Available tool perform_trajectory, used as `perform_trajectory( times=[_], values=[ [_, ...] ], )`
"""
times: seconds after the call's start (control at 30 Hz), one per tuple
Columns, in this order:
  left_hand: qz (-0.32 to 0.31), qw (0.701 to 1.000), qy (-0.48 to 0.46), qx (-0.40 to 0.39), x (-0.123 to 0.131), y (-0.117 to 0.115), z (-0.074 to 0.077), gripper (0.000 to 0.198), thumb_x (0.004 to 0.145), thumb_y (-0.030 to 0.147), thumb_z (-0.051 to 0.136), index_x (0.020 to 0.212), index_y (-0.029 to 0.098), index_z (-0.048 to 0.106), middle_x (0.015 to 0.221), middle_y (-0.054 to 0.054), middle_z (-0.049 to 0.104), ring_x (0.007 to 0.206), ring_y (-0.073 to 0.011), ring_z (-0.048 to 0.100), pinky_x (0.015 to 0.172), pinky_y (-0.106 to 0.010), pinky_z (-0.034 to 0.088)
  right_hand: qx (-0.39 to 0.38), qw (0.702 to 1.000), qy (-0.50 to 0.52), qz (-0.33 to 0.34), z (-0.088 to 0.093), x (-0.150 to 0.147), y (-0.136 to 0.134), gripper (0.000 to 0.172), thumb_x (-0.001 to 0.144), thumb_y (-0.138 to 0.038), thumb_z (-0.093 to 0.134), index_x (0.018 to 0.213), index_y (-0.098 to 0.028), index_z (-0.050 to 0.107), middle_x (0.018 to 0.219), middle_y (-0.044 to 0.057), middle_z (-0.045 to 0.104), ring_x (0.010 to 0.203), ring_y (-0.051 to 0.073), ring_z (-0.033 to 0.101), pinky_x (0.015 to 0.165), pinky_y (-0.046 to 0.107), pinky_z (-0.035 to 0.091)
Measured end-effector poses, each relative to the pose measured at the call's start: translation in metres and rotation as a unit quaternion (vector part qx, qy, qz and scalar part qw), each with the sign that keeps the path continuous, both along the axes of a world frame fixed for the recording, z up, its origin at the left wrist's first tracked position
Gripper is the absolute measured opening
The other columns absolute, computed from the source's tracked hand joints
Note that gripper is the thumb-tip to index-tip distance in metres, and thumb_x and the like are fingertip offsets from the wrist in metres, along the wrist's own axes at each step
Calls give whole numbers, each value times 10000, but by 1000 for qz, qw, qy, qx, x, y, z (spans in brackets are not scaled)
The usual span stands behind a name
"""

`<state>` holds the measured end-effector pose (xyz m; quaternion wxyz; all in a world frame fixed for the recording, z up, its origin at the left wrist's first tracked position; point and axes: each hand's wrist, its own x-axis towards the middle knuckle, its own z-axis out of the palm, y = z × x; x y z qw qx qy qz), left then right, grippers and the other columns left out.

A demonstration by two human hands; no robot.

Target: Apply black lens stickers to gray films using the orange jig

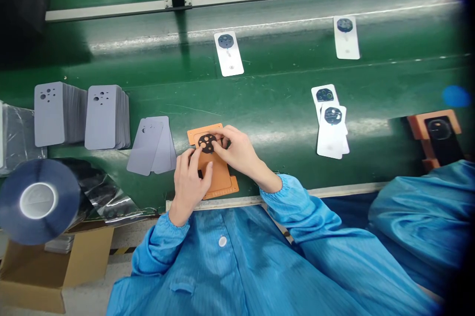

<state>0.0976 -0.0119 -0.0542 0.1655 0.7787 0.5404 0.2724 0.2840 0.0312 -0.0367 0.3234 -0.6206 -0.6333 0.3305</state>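
An orange fixture [217,175] lies at the table's front edge, with a black disc with several holes [206,143] at its upper part. My right hand [237,150] reaches over from the right, its thumb and forefinger closed on the disc's right edge. At the left of the fixture is my left hand [191,177], fingertips at the disc's left edge and the thumb apart over the orange surface. Beside my left hand, a few thin grey phone-shaped sheets [148,150] lie fanned out.
Two stacks of grey sheets [100,118] stand left, behind a film roll [67,197]. White panels with dark discs [230,61] lie on the green table [260,98]. At right are another orange fixture [419,128] and a person's blue sleeve [426,207]. An open carton [87,256] stands below left.
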Motion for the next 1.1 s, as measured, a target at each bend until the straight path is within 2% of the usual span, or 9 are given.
perform_trajectory(
  times=[0.1,0.3,0.77,0.97,1.1],
  values=[
    [3,1000,1,-4,0,0,-1,461,1003,355,616,1427,177,587,1300,-176,633,1181,-315,596,1006,-472,516,18,1000,-15,7,-1,2,-1,339,920,-174,623,1236,-200,744,1024,63,638,738,150,590,727,314,508],
    [4,1000,4,3,-1,-1,-2,476,995,350,630,1441,188,582,1321,-167,629,1189,-316,597,1017,-469,511,10,998,-53,21,-3,2,-1,308,954,-183,618,1210,-230,783,1030,68,599,849,182,602,781,331,507],
    [-3,1000,8,12,-1,2,2,428,995,343,635,1396,193,622,1264,-145,646,1133,-298,617,979,-445,532,-6,990,-140,30,5,4,-3,289,967,-289,645,1218,-288,789,1002,58,575,746,162,543,632,298,414],
    [-11,1000,11,9,-5,0,1,448,991,336,631,1418,202,623,1282,-150,635,1148,-304,608,982,-448,529,-48,988,-128,71,10,19,4,326,1003,-312,636,1304,-331,762,925,41,559,737,162,526,651,295,384],
    [-6,1000,19,4,-7,-3,0,476,988,341,633,1446,211,618,1288,-155,628,1160,-312,597,991,-456,522,-66,991,-53,107,4,29,12,335,991,-273,656,1297,-345,769,823,6,542,736,156,510,695,294,383]
  ],
)
